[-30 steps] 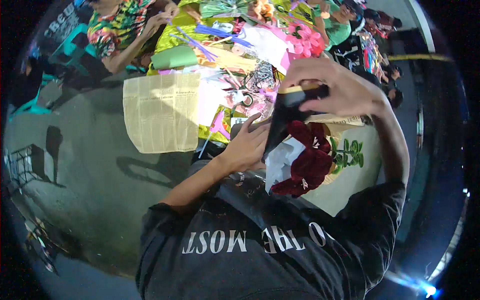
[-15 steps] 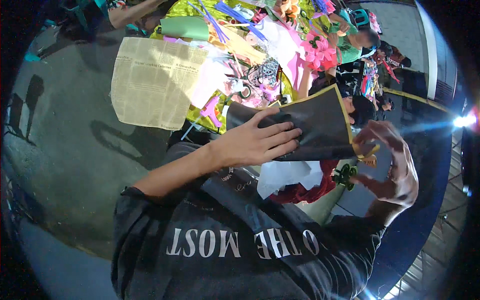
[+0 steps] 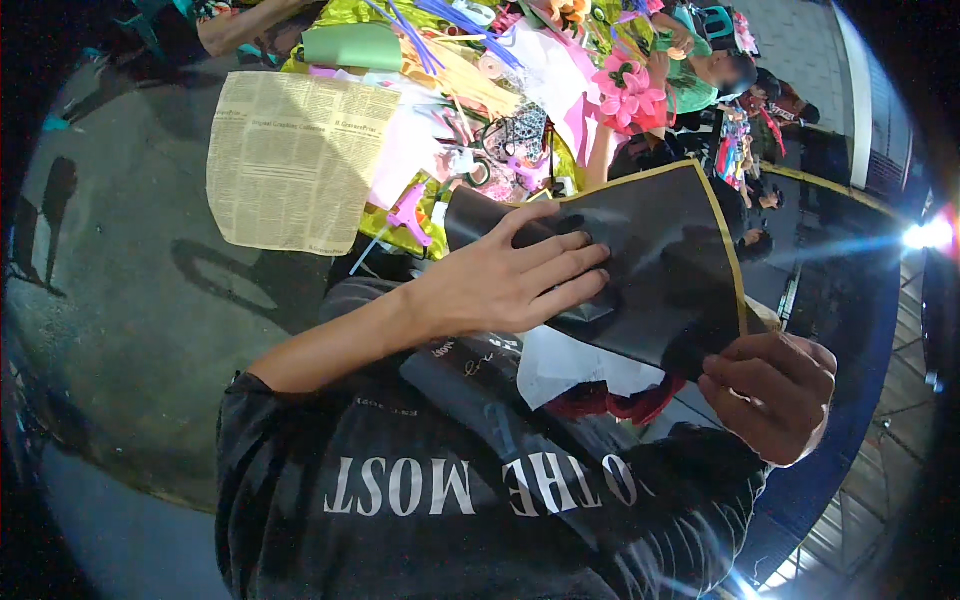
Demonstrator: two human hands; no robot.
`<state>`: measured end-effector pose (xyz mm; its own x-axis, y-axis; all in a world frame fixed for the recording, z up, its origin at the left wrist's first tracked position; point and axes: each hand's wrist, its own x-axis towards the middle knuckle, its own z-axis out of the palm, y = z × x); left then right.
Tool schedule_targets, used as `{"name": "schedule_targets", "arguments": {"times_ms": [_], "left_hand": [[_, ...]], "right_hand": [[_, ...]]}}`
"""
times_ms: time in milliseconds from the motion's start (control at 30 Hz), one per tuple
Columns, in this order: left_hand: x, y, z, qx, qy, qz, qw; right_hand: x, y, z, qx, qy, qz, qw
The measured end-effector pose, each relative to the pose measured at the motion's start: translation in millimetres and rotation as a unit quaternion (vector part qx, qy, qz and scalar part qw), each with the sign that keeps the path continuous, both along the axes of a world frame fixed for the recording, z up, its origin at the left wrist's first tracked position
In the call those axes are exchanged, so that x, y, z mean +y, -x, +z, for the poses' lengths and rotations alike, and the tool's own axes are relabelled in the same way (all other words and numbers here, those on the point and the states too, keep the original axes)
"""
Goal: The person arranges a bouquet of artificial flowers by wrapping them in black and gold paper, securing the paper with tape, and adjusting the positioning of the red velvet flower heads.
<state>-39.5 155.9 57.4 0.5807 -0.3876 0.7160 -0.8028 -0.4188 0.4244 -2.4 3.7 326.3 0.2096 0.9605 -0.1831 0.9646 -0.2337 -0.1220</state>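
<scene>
Closest in, the right hand (image 3: pixel 770 395) has its fingers curled shut, pinching the near corner of a black wrapping sheet (image 3: pixel 660 260) with a gold edge, probably to keep it taut. The left hand (image 3: pixel 505 280) lies flat on the sheet, fingers spread and gripping nothing, looks like it's smoothing the sheet down. Just under those fingers, white paper (image 3: pixel 570 365) and dark red flowers (image 3: pixel 610 405) peek out, so the sheet seems to be going around a bouquet. Farther past the fingertips sits a newspaper sheet (image 3: pixel 295 160) and a messy pile of coloured craft paper (image 3: pixel 450 60). No real containers visible.

Black wrapping sheet (image 3: pixel 650 250) (gold-edged), red flowers (image 3: pixel 610 403), yellowed newsprint sheet (image 3: pixel 295 160).
</scene>
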Motion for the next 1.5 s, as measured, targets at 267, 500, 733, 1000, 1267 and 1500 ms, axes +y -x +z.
{"name": "schedule_targets", "arguments": {"times_ms": [267, 500, 733, 1000, 1267, 1500], "left_hand": [[-3, 7, 0, 0.024, 0.029, -0.029, 0.999], [1, 10, 2, 0.055, 0.007, -0.077, 0.995], [12, 9, -3, 0.136, 0.071, -0.084, 0.985], [16, -1, -20, 0.389, 0.312, -0.154, 0.853], [8, -19, -39, 0.432, 0.455, -0.187, 0.756], [-2, -27, -75, 0.239, 0.215, -0.068, 0.944]], "right_hand": [[-7, -38, 9, 0.21, -0.019, -0.086, 0.974], [-26, -97, -20, 0.251, 0.018, -0.123, 0.96], [-33, -81, -42, 0.149, 0.048, -0.2, 0.967], [-29, -67, -42, 0.095, 0.023, -0.255, 0.962], [-76, -44, -164, 0.073, -0.341, -0.47, 0.811], [-78, -20, -247, 0.088, -0.496, -0.534, 0.679]]}}
